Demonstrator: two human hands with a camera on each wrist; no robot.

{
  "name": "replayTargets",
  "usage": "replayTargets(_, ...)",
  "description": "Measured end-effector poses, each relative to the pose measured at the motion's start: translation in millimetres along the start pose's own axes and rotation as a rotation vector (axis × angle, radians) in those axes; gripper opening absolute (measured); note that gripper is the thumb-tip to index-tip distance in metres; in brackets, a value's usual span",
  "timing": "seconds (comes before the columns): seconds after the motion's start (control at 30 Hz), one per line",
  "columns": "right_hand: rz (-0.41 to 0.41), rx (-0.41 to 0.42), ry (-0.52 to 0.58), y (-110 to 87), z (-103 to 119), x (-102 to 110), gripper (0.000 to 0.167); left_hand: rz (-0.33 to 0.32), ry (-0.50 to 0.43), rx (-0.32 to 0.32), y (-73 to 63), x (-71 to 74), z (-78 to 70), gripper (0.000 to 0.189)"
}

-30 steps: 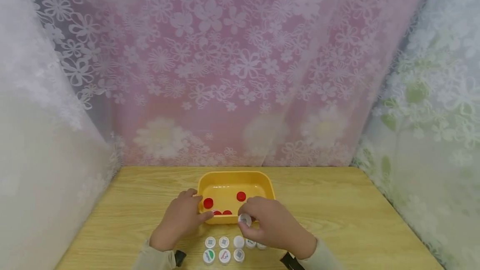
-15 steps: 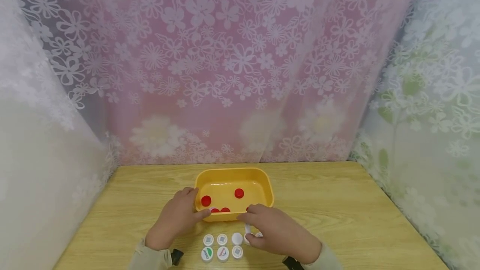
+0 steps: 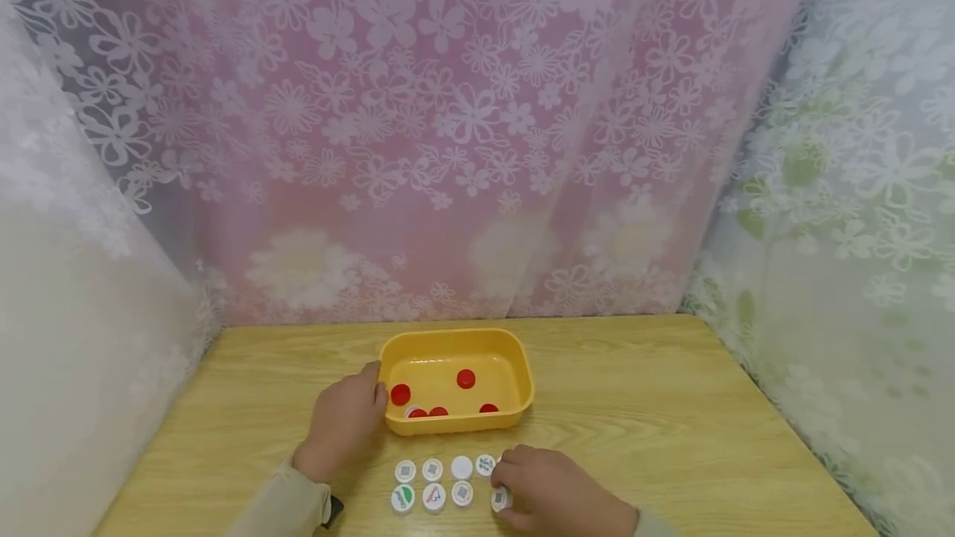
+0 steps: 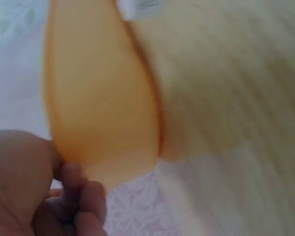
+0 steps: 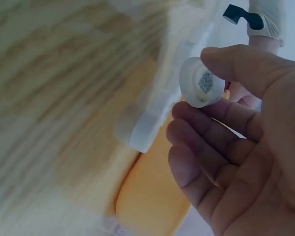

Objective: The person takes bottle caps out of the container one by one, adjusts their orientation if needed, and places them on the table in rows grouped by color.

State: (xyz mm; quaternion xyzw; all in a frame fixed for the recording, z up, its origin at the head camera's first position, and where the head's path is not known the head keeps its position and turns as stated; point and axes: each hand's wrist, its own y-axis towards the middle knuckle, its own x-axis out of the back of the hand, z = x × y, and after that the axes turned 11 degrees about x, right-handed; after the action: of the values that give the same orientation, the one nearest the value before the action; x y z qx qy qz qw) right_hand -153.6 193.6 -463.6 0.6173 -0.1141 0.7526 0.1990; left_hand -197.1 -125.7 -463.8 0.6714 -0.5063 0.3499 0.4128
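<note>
My right hand (image 3: 555, 491) pinches a white bottle cap (image 5: 201, 82) between thumb and fingertips; its face carries a small printed code. In the head view that cap is low over the table, at the right end of the nearer of two rows of white caps (image 3: 434, 498). At the left end of a yellow plastic basin (image 3: 462, 423), my left hand (image 3: 346, 421) grips the rim with thumb and curled fingers. Several red bottle caps (image 3: 466, 379) lie scattered inside the basin, some partly hidden by its front wall, with a white one among them.
The wood-grain table (image 3: 634, 404) spreads to both sides of the basin. A pink flowered curtain (image 3: 448, 147) hangs at the back, with pale flowered curtains (image 3: 843, 230) at left and right. The right hand covers part of the farther cap row.
The right hand has come down from the basin's front rim to the cap row, carrying the white cap. The left thumb has drawn back from the front rim toward the basin's left end.
</note>
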Motion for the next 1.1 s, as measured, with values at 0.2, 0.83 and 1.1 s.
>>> replayTargets(0.2, 0.000, 0.055, -0.026, -2.3, -3, -8, 0.007, -0.106, 0.055, -0.070, -5.8, -2.5, -7.6, 0.037)
replayTargets(0.83, -0.025, 0.140, -0.173, 10.1, 4, -15, 0.013, -0.044, 0.057, -0.030, -4.4, -4.1, -6.6, 0.041)
replayTargets(1.1, -0.061, 0.157, -0.244, 12.0, 3, -16, 0.012, -0.055, 0.063, -0.024, -2.2, -6.2, -6.1, 0.041)
